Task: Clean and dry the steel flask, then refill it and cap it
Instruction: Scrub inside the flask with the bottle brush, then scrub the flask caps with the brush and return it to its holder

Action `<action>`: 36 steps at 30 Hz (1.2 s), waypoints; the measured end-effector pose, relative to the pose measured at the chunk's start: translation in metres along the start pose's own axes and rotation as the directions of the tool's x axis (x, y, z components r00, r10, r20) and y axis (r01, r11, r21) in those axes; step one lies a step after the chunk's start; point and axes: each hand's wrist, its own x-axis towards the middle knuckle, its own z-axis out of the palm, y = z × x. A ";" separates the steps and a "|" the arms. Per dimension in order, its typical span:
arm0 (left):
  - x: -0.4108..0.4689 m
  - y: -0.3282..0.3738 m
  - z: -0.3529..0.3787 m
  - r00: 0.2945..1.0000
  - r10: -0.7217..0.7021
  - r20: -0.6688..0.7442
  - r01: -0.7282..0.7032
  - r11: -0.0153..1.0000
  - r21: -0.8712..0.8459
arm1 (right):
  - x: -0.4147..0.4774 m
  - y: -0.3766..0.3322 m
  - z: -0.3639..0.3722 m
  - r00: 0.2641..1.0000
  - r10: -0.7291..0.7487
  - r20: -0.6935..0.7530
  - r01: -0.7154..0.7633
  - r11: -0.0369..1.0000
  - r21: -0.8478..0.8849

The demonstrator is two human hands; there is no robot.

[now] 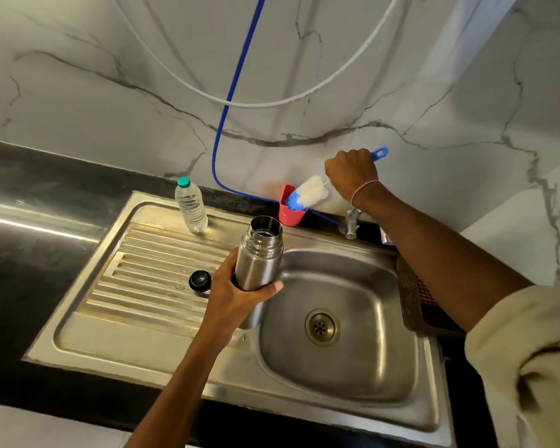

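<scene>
Left hand (232,294) grasps the uncapped steel flask (260,253), mouth up over the sink (337,367). Right hand (351,171) clenches the bottle brush (307,195), apparently to scrub inside; cap (200,281) parked on drainboard.

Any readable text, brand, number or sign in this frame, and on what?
None can be read. The steel flask, black cap, water bottle, red cup and bottle brush show no legible lettering.

1 flask (259,257), 1 cap (200,281), 1 brush (311,194), 1 btl (191,208), 1 cup (290,216)
</scene>
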 end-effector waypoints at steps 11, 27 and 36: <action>0.001 -0.002 0.010 0.999 0.007 0.032 -0.008 0.999 0.032 | 0.004 -0.006 0.034 0.975 -0.049 -0.216 0.038 0.998 -0.054; 0.002 0.001 0.043 0.955 -0.001 0.298 -0.003 1.000 0.014 | -0.198 -0.075 0.034 0.995 0.018 -0.102 0.104 -0.205 0.973; 0.002 -0.037 0.076 0.917 0.061 0.393 -0.125 0.982 0.139 | -0.213 -0.090 0.068 0.974 0.226 0.022 0.026 -0.205 0.978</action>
